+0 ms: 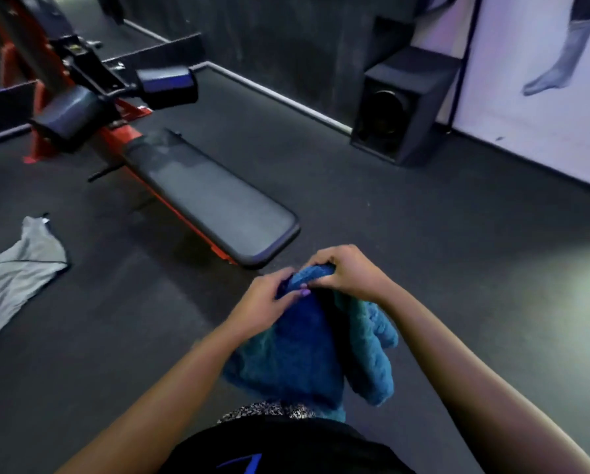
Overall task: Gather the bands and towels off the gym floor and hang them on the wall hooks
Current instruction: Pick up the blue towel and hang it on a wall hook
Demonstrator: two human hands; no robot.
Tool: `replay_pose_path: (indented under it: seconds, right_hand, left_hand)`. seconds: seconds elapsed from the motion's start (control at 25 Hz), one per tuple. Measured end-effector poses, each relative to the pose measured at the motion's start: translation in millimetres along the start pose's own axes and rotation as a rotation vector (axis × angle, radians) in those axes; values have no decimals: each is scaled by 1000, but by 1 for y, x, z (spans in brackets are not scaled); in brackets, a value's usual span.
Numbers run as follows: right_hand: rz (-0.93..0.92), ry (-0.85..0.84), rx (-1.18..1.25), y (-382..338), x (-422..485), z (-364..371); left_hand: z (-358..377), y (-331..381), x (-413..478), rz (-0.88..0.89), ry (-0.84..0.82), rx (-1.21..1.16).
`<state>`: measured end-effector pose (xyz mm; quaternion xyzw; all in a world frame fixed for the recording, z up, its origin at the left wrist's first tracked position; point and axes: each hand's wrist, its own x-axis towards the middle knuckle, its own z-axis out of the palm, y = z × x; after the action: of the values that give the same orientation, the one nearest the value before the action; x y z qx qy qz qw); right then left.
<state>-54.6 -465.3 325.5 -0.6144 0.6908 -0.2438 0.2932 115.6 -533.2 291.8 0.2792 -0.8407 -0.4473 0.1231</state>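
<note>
Holding a blue towel (307, 347) up over the gym floor (457, 254).
Gripping its bunched top edge with left hand (269, 302) and right hand (350, 273) close together, fingers (321, 261) curled tight into the cloth, remainder hanging down. Also a grey towel (16, 271) lying on the floor, left of the weight bench (211, 200).

A grey towel (16, 275) lies crumpled on the dark gym floor (423, 251), left of a padded bench (211, 196); a speaker (399, 111) stands at the floor's far edge.
</note>
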Motion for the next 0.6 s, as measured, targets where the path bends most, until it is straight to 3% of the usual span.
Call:
replay_pose_path:
  seconds: [0.24,0.44,0.6]
  right_hand:
    - [158,92,154,95,63,-152]
    - [233,191,226,177,132,-225]
    - [198,151,272,242,231,-282]
  left_hand:
    - [-29,34,212,47,-37,-273]
    - [-56,47,360,16,-335,-44]
    - [-81,46,492,-95,-495,-301]
